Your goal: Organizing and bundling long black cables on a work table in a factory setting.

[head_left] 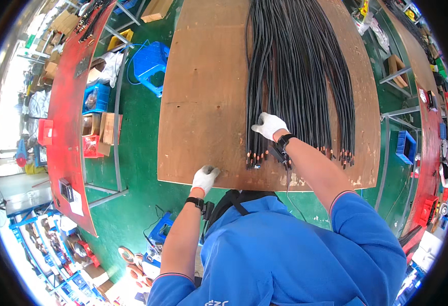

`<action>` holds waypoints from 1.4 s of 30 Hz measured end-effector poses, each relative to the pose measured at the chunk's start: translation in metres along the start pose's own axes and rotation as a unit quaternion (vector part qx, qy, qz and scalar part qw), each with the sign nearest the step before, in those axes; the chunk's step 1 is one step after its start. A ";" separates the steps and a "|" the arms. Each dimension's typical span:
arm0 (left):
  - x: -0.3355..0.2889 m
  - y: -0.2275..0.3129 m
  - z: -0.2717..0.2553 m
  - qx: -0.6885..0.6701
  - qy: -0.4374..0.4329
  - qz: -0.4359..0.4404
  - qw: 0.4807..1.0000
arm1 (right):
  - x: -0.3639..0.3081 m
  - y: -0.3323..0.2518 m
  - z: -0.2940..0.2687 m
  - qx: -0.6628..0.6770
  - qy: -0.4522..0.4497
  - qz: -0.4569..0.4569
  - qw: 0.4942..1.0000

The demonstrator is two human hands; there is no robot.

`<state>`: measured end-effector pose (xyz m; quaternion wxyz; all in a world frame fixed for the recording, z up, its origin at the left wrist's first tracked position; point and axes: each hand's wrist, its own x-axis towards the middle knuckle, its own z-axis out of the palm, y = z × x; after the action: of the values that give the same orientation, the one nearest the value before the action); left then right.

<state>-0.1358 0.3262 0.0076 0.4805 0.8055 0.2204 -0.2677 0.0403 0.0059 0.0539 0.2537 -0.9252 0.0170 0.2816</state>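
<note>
A thick bundle of black cables [300, 76] runs lengthwise down the brown wooden table [203, 102]. Their near ends show bare copper-coloured tips, gathered toward the table's front edge. My right hand [271, 125], in a white glove, lies over the left part of the bundle, its fingers closed on a black cable just behind the ends. Exactly how many strands it grips is hidden. My left hand [206, 177], also gloved, rests on the front edge of the table, left of the bundle. It appears to hold nothing, fingers loosely apart. Below my right wrist sits a small dark device [283, 157] with a thin cord.
To the left stands a long red-topped bench [68, 117] with bins and cartons beneath. A blue stool [151, 66] is on the green floor between it and the table. Another bench runs along the right, with a blue crate [406, 148] at its side.
</note>
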 end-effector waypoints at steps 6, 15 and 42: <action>-0.029 -0.003 -0.013 -0.047 0.019 -0.040 0.998 | 0.008 0.033 0.025 -0.019 0.043 -0.025 0.999; -0.050 -0.040 -0.027 -0.086 0.031 -0.077 0.993 | -0.011 -0.014 0.029 -0.030 0.034 0.071 0.996; -0.062 -0.051 -0.065 0.088 0.057 -0.046 0.993 | 0.060 -0.005 -0.024 -0.101 0.108 0.048 0.988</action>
<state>-0.2003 0.4004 0.0400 0.3813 0.8477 0.2596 -0.2621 0.1041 0.0054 0.0416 0.1422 -0.9692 0.0602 0.1917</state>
